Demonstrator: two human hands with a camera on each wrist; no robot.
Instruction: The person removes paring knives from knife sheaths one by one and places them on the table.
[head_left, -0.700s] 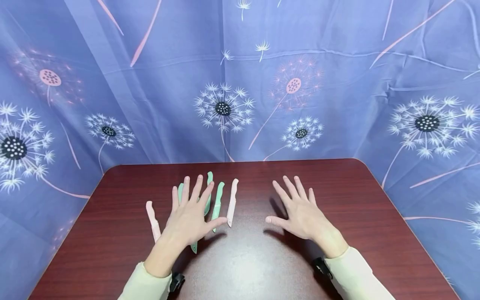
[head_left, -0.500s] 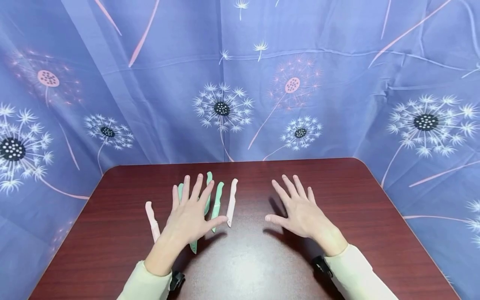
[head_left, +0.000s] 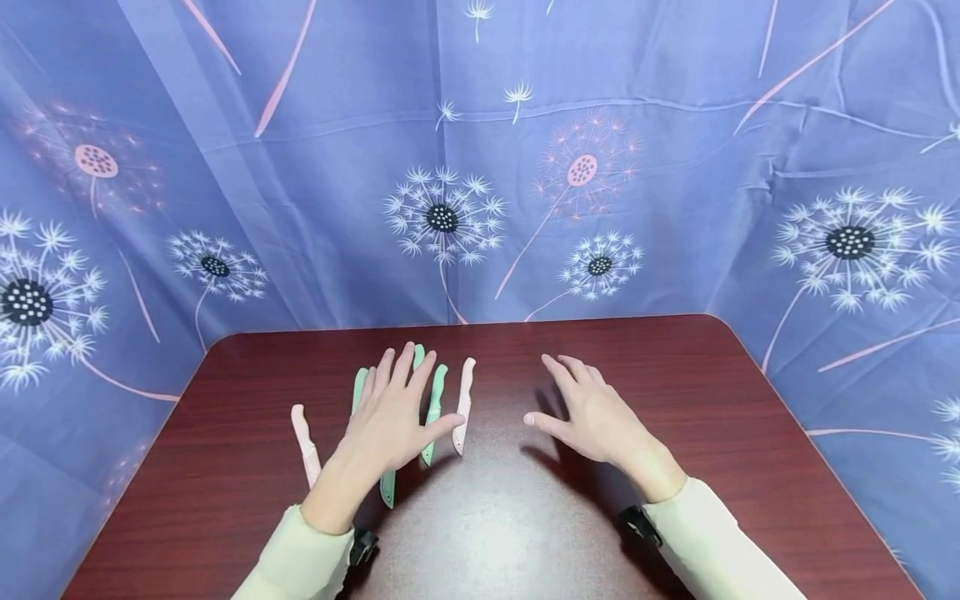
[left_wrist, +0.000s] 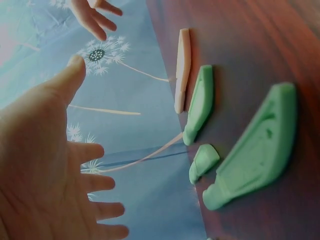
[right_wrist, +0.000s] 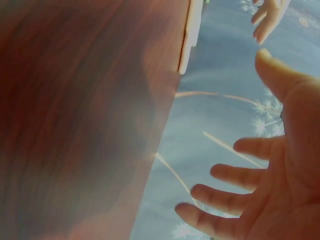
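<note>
My left hand [head_left: 390, 421] hovers above several green knives, fingers spread and empty. Beneath it lies a large green knife [head_left: 387, 489], its middle hidden by the hand. Another green knife [head_left: 418, 357] shows mainly its handle past the fingertips. Near the thumb are a narrower green knife [head_left: 435, 408] and a pink knife [head_left: 464, 408]. A second pink knife [head_left: 304, 442] lies left of the wrist, partly covered by the forearm. In the left wrist view the palm stands apart from the large green knife [left_wrist: 257, 150]. My right hand [head_left: 600, 417] is held over the table, loosely bent, holding nothing.
The dark red wooden table [head_left: 750, 483] has rounded far corners. A blue curtain [head_left: 510, 275] with dandelion prints hangs behind it and along both sides. A black wrist strap [head_left: 641, 527] shows at the right cuff.
Both hands have shifted slightly: the left to the right, the right a little to the left. Their fingers are more bent and less spread than before. The knives lie as they did.
</note>
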